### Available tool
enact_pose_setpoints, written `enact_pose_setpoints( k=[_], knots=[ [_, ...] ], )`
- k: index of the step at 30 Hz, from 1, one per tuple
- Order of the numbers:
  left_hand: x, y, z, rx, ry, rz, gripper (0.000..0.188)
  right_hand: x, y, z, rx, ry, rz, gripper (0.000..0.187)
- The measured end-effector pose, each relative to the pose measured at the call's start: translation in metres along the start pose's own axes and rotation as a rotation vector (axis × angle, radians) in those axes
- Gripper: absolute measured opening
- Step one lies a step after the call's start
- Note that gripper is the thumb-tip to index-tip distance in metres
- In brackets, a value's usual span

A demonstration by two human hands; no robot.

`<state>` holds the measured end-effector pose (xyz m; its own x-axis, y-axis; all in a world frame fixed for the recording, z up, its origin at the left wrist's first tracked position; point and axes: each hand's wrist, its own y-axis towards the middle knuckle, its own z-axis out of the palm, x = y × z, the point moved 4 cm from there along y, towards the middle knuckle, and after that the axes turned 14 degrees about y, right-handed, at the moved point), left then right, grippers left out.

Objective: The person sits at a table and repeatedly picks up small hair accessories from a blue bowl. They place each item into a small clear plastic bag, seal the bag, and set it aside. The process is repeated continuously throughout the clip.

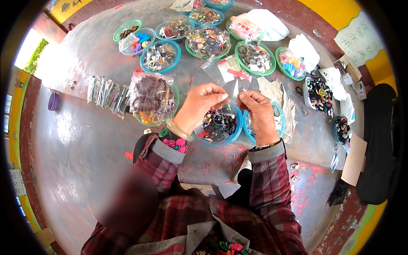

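Observation:
My left hand (198, 105) and my right hand (259, 112) meet above a blue bowl (236, 129) filled with dark rings and hair ties. Both pinch a small clear plastic bag (236, 87) between their fingertips. The bag has a red strip along its top and stands up between the two thumbs. A pale bangle sits on my left wrist. My sleeves are red plaid with grey cuffs.
Several green and blue bowls (160, 56) of small trinkets lie across the grey floor beyond my hands. A bag of brown bead bracelets (151, 95) sits at left beside packets of dark sticks (106, 92). White bags (267, 23) and a tray of beads (319, 94) lie at right.

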<state>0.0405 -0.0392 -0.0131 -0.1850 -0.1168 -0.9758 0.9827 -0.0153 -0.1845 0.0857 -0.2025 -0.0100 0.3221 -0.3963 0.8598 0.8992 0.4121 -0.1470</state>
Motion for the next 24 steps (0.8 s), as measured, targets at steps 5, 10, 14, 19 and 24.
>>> enact_pose_setpoints(
  k=[5, 10, 14, 19, 24],
  knots=[
    [0.002, -0.002, -0.004, -0.03, 0.025, 0.001, 0.016, -0.004, 0.002, 0.002, 0.046, 0.01, 0.013, 0.012],
    [-0.001, -0.003, -0.006, -0.058, 0.067, 0.043, 0.015, -0.01, 0.003, 0.006, 0.094, -0.03, 0.065, 0.012],
    [-0.004, -0.006, -0.006, -0.084, 0.16, 0.051, 0.015, -0.013, 0.004, 0.006, 0.103, -0.036, 0.065, 0.012],
    [-0.005, -0.006, -0.003, -0.094, 0.176, 0.031, 0.015, -0.012, 0.002, 0.006, 0.093, -0.014, 0.047, 0.011],
    [0.001, -0.002, -0.004, -0.027, 0.123, 0.08, 0.014, -0.008, 0.0, 0.007, 0.069, -0.017, 0.02, 0.011]
  ],
)
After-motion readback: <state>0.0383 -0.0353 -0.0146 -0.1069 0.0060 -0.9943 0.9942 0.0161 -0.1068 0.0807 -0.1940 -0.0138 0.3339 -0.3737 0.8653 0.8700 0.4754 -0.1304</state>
